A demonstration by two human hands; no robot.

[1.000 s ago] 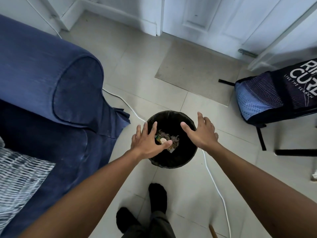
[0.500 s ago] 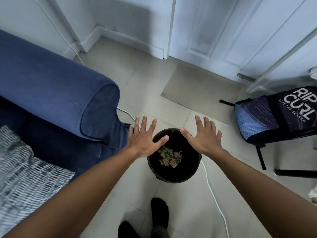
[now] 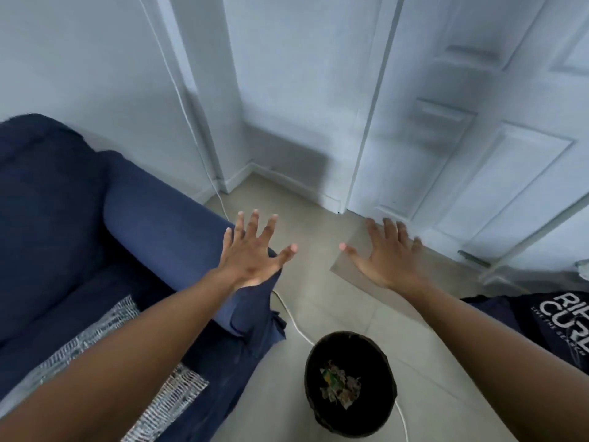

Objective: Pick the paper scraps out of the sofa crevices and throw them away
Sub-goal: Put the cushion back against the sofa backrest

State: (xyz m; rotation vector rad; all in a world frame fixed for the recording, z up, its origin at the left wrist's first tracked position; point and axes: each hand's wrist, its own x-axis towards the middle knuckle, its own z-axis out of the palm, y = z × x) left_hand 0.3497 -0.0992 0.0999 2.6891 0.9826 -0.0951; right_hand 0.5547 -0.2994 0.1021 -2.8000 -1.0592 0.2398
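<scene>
A dark round bin (image 3: pixel 352 419) stands on the floor at the bottom centre, with paper scraps (image 3: pixel 339 384) lying inside it. The blue sofa (image 3: pixel 95 237) fills the left side, its rounded armrest ending near the bin. My left hand (image 3: pixel 251 253) is raised in front of the armrest's end, fingers spread, holding nothing. My right hand (image 3: pixel 387 255) is raised at the same height over the floor, fingers spread and empty. Both hands are well above and beyond the bin. No scraps show on the sofa from here.
A grey patterned cushion (image 3: pixel 105 352) lies on the sofa seat. A white cable (image 3: pixel 294 323) runs along the floor past the bin. A dark backpack (image 3: pixel 554 327) sits at the right. White doors (image 3: pixel 478 138) and a beige mat (image 3: pixel 446 279) lie ahead.
Both hands have lifted from right over the bin's mouth to well above it, still spread and empty. The view has tilted up, so the bin has dropped towards the bottom of the frame.
</scene>
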